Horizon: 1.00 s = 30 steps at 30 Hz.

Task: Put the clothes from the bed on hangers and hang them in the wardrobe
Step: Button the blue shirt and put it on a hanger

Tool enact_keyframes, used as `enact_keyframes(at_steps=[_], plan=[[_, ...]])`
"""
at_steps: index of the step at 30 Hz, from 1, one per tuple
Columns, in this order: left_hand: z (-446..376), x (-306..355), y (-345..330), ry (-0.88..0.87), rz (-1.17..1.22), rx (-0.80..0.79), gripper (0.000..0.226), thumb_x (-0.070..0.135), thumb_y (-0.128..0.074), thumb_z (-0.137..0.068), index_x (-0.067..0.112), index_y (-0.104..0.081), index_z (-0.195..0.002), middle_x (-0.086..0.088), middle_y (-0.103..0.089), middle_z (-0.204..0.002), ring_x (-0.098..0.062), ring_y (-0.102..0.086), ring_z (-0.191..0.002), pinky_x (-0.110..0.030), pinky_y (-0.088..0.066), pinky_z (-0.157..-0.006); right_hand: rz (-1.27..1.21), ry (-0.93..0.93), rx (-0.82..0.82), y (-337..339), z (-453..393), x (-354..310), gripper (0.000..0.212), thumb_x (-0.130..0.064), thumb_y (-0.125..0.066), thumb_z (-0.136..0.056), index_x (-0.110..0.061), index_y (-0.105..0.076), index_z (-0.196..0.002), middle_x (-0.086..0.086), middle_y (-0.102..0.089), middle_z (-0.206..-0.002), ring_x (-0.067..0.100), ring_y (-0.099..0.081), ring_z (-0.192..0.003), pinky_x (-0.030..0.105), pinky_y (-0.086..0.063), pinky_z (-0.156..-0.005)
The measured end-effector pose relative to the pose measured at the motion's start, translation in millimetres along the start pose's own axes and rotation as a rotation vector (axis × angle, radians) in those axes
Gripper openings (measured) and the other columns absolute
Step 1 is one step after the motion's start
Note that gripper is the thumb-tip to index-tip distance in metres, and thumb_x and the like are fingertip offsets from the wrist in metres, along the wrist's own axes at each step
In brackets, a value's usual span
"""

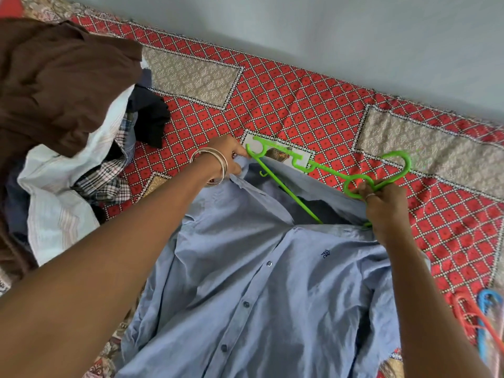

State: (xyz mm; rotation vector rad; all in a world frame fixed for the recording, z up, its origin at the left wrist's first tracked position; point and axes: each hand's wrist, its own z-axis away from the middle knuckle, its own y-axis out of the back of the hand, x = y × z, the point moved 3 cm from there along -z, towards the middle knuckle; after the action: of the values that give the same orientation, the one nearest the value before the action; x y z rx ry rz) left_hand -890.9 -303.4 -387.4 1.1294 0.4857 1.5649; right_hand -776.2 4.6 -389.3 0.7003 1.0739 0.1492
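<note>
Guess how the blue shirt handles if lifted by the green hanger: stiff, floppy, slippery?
Probably floppy: the blue shirt lies creased and folded on the bedspread. Likely light, since thin cloth bunches where the left hand pinches its shoulder. It may slide off, as the green hanger, held by the right hand, looks smooth plastic and sits only partly inside the collar.

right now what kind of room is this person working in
Most likely a bedroom. A bed covered with a red patterned bedspread runs along a plain wall, a pile of clothes lies heaped on it, and both hands are fitting a green hanger into a blue shirt.
</note>
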Motion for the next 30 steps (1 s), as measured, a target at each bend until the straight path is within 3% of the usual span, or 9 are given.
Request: enact_keyframes(at_steps=[5,9,13,17,22,24,26,28,30], plan=[[2,-8,3,0.157,0.172,0.046,0.038,0.002,-0.075,-0.075,0.011,-0.071,-0.112,-0.013,-0.069,-0.109,-0.014,-0.062,-0.079,-0.024,-0.048,-0.066,0.137,0.049,-0.106,-7,5,-2,0.044,-0.020,-0.066,-0.090,-0.007,-0.045,-0.054,0.003,-0.035,-0.047,0.019,-0.028,-0.047,0.030,-0.019,-0.047],[-1,9,10,0.111,0.061,0.083,0.036,0.007,-0.070,-0.080,0.015,-0.069,-0.116,-0.009,-0.066,-0.120,-0.027,-0.061,-0.107,-0.024,-0.045,-0.093,0.307,0.070,-0.093,-24,8,5,0.031,-0.017,-0.067,-0.089,0.007,-0.054,-0.073,0.015,-0.052,-0.064,0.031,-0.041,-0.062,0.036,-0.020,-0.053],[-6,34,14,0.119,0.167,0.183,0.037,0.012,-0.072,-0.080,0.014,-0.068,-0.117,-0.007,-0.066,-0.120,-0.024,-0.061,-0.108,-0.024,-0.045,-0.094,0.456,0.110,-0.201,-41,-7,-11,0.025,-0.022,-0.062,-0.093,-0.001,-0.053,-0.084,0.019,-0.057,-0.080,0.033,-0.050,-0.076,0.035,-0.028,-0.062],[-15,63,10,0.057,0.265,0.251,0.036,0.014,-0.072,-0.080,0.012,-0.068,-0.116,-0.008,-0.069,-0.114,-0.021,-0.063,-0.103,-0.021,-0.044,-0.085,0.652,0.252,-0.356,-55,-49,-66,0.041,-0.045,-0.059,-0.092,-0.005,-0.066,-0.092,0.014,-0.059,-0.087,0.030,-0.056,-0.099,0.042,-0.038,-0.095],[-32,81,10,0.035,0.357,0.284,0.038,0.019,-0.070,-0.084,0.008,-0.065,-0.120,-0.008,-0.068,-0.115,-0.022,-0.062,-0.105,-0.027,-0.047,-0.091,0.524,0.196,-0.412,-60,-98,-106,0.051,-0.048,-0.060,-0.090,0.001,-0.062,-0.078,0.011,-0.054,-0.069,0.024,-0.051,-0.073,0.035,-0.040,-0.070],[-35,80,7,0.040,0.401,0.298,0.036,0.018,-0.070,-0.083,0.007,-0.067,-0.117,-0.010,-0.068,-0.113,-0.024,-0.062,-0.103,-0.032,-0.049,-0.090,0.515,0.167,-0.365,-66,-111,-101,0.054,-0.052,-0.061,-0.088,0.001,-0.066,-0.083,0.014,-0.057,-0.079,0.026,-0.055,-0.079,0.038,-0.044,-0.075],[-36,75,0,0.022,0.482,0.318,0.034,0.016,-0.071,-0.082,0.007,-0.068,-0.114,-0.012,-0.066,-0.114,-0.025,-0.061,-0.103,-0.034,-0.049,-0.091,0.530,0.141,-0.222,-73,-115,-90,0.046,-0.055,-0.061,-0.086,-0.009,-0.066,-0.084,0.016,-0.059,-0.101,0.032,-0.054,-0.107,0.047,-0.040,-0.096],[-32,66,-14,0.014,0.461,0.308,0.039,0.014,-0.071,-0.081,0.009,-0.065,-0.120,-0.012,-0.061,-0.121,-0.025,-0.056,-0.111,-0.031,-0.043,-0.098,0.438,0.072,-0.055,-75,-102,-79,0.035,-0.048,-0.058,-0.090,-0.019,-0.061,-0.109,0.016,-0.047,-0.134,0.036,-0.032,-0.134,0.060,-0.020,-0.108],[-21,49,-37,0.063,0.408,0.305,0.051,0.014,-0.068,-0.083,0.015,-0.055,-0.132,-0.013,-0.053,-0.127,-0.027,-0.049,-0.119,-0.031,-0.037,-0.101,0.342,0.012,0.116,-69,-77,-63,0.043,-0.043,-0.055,-0.093,-0.021,-0.049,-0.130,0.014,-0.036,-0.144,0.034,-0.024,-0.138,0.059,-0.018,-0.107]])
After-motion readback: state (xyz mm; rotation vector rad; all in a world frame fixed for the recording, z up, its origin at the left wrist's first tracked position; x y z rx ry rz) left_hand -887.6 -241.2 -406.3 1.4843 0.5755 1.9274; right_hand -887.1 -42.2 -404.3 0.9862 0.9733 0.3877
